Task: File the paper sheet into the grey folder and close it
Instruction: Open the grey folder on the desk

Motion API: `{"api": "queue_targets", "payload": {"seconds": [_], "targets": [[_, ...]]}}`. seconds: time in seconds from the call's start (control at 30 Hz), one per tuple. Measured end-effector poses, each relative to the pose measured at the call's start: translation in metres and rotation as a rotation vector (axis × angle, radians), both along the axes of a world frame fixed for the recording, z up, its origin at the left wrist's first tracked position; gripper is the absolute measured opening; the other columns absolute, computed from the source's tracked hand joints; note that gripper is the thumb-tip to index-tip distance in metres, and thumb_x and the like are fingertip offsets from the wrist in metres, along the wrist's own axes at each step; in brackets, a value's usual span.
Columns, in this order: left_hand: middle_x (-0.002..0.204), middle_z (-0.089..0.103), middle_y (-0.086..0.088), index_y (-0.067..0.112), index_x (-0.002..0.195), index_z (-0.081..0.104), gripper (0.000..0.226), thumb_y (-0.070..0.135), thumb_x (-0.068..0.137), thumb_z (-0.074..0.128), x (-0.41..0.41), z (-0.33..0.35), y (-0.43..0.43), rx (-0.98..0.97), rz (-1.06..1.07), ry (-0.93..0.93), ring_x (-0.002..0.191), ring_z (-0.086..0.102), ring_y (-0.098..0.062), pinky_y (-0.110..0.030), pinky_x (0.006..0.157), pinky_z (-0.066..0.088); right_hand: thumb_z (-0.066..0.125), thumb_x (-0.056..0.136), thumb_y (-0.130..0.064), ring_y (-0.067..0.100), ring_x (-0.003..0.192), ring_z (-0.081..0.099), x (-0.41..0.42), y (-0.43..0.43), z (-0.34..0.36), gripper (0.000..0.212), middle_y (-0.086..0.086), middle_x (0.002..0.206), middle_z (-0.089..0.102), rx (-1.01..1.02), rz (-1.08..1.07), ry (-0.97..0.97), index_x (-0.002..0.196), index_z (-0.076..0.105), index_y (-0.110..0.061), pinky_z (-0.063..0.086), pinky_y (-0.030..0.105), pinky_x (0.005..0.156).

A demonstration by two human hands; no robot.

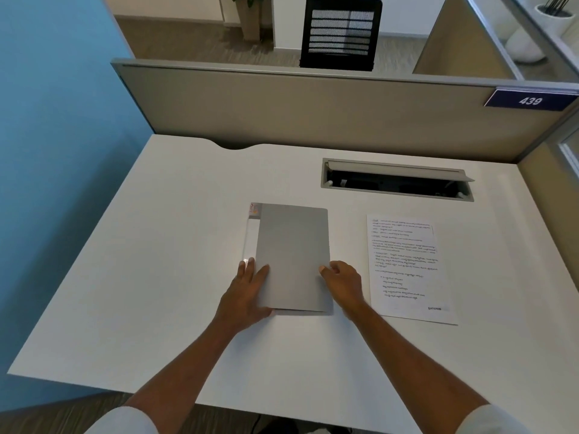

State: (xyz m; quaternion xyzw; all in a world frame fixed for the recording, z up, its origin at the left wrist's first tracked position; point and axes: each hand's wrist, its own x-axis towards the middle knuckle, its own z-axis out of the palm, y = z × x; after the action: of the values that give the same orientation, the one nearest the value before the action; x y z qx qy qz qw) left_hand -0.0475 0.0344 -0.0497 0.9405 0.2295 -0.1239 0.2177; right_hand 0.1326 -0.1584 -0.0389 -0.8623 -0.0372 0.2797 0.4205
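The grey folder (293,252) lies shut and flat in the middle of the white desk (150,252), with a pale spine strip and a small coloured label along its left side. My left hand (247,292) rests flat on the folder's lower left corner, fingers spread. At the folder's right edge, my right hand (341,281) has its thumb on the cover and fingers curled under or beside the edge. The paper sheet (407,264), covered in handwriting, lies flat on the desk just right of the folder, untouched.
A cable tray opening (396,183) with a raised lid sits in the desk behind the folder and sheet. A beige partition (282,101) bounds the back and right. A black chair (340,32) stands beyond it. A blue wall is on the left.
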Motion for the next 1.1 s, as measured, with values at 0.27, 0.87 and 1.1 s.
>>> {"api": "queue_targets", "payload": {"seconds": [0.27,0.87,1.1], "targets": [[0.180,-0.018,-0.003,0.024,0.172,-0.005,0.107,0.030,0.098,0.071,-0.012,-0.010,0.000,-0.209,0.030,-0.080,0.167,-0.018,-0.029,-0.050,0.133,0.025,0.047,0.111,-0.018,0.020,0.099,0.073,0.003,-0.017,-0.001,0.029,0.006,0.113,0.079,0.254,-0.197,0.188,0.119,0.075,-0.017,0.062,0.045,0.097],[0.181,0.001,0.000,0.019,0.169,0.002,0.080,-0.007,0.107,0.044,-0.027,-0.022,-0.025,-0.384,0.238,-0.433,0.169,0.001,-0.023,-0.049,0.138,0.009,0.062,0.102,-0.011,0.031,0.140,0.054,-0.030,-0.024,-0.016,0.055,0.006,0.165,0.050,-0.180,0.833,-0.554,0.157,0.052,-0.013,0.055,0.038,0.109],[0.170,0.037,0.011,0.022,0.167,0.035,0.079,-0.021,0.101,0.040,-0.026,-0.014,-0.027,-0.564,0.579,-0.563,0.158,0.037,-0.010,-0.044,0.135,0.026,0.058,0.106,-0.022,0.031,0.156,0.038,-0.038,-0.029,-0.024,0.058,0.007,0.172,0.037,-0.324,0.860,-0.582,0.161,0.044,-0.010,0.045,0.040,0.122]]}}
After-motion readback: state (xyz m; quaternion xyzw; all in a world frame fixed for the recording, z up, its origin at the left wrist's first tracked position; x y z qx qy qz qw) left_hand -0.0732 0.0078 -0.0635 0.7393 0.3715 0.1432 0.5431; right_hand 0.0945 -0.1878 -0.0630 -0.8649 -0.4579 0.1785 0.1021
